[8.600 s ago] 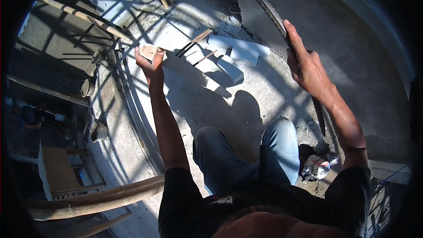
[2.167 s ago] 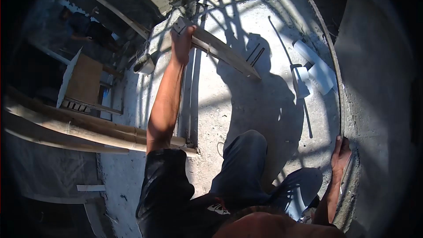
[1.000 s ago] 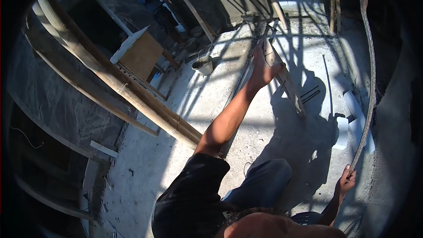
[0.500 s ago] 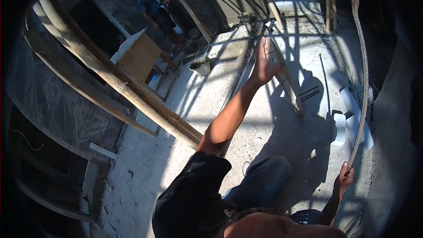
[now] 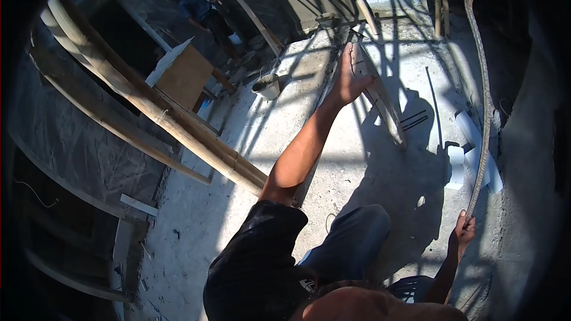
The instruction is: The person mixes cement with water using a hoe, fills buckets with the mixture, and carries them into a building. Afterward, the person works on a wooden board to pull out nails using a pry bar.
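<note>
My left hand [image 5: 348, 78] reaches forward over a narrow wooden board [image 5: 385, 107] on the floor. Its fingers lie straight along the board's far end and the thumb is spread across it. Low at the right, my right hand [image 5: 465, 230] is closed round the near end of a long ribbed steel bar [image 5: 485, 107]. The bar stands up and away from me, slightly curved in view, with a small forked tip at its far end. Two short dark lines, perhaps thin rods [image 5: 415, 120], show beside the board. My shadow covers the floor there.
White sheets or pipe pieces [image 5: 471, 154] lie by the bar. Bamboo poles [image 5: 160, 113] slant across the left. Farther off are a bucket [image 5: 266, 87], a wooden box-like table [image 5: 183, 77] and another person [image 5: 205, 15] standing by the wall.
The view has shifted slightly, so most things sit a little higher and farther left. Both hands keep their places, on the board and on the steel bar.
</note>
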Available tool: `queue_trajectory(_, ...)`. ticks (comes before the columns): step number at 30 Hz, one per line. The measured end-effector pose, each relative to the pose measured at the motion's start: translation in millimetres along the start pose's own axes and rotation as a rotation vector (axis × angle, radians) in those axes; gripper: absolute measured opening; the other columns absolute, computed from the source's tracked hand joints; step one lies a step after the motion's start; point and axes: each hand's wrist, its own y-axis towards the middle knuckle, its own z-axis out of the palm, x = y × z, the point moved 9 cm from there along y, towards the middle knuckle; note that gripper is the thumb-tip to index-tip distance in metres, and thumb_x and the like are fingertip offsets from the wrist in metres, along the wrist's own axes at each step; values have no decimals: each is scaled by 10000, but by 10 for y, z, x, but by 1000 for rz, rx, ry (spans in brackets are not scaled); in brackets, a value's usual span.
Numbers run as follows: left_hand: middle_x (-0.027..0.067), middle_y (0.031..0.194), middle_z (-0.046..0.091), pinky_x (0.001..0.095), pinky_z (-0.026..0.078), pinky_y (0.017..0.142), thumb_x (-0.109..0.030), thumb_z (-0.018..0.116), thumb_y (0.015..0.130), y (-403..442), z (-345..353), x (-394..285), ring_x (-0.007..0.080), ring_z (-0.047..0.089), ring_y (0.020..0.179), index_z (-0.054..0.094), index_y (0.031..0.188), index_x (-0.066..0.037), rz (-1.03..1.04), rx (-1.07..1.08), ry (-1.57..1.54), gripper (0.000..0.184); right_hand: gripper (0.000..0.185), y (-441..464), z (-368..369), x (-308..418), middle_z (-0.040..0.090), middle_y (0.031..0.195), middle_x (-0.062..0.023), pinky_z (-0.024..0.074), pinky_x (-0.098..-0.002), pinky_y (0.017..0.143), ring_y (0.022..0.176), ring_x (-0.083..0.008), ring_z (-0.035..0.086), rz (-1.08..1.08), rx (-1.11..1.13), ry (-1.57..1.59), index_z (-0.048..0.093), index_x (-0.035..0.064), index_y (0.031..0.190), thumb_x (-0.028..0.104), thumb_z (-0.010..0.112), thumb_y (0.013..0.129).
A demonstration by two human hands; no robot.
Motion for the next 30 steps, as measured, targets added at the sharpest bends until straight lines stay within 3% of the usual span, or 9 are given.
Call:
queue_trajectory(5,176,1450,193,355,429,942,-36,645,739,31,-97,63,258,323,1271,27,1437,-15,7,-27,242,933,355,5,54,14,300,604,49,244,-251,494,574,-58,268,-46,-10,-9,386,72,686,280,538,931)
queue_trajectory(12,188,1404,248,342,431,936,-64,635,732,27,-172,194,263,376,1221,42,1429,5,-22,-4,129,917,349,10,111,-1,317,604,54,249,-249,497,574,-54,278,-11,11,35,402,73,685,281,546,925)
queue_trajectory(20,190,1375,272,342,422,943,-143,673,679,4,-230,215,275,381,1215,57,1420,27,54,-56,296,978,378,21,168,41,323,566,44,262,-257,480,551,-64,287,-35,-3,37,384,67,656,276,562,916)
queue_trajectory(30,188,1394,259,345,435,924,-58,631,705,4,-212,241,266,340,1250,65,1431,-1,11,-65,247,922,343,22,182,-85,327,605,57,242,-250,493,571,-53,278,2,29,34,415,77,692,290,547,927)
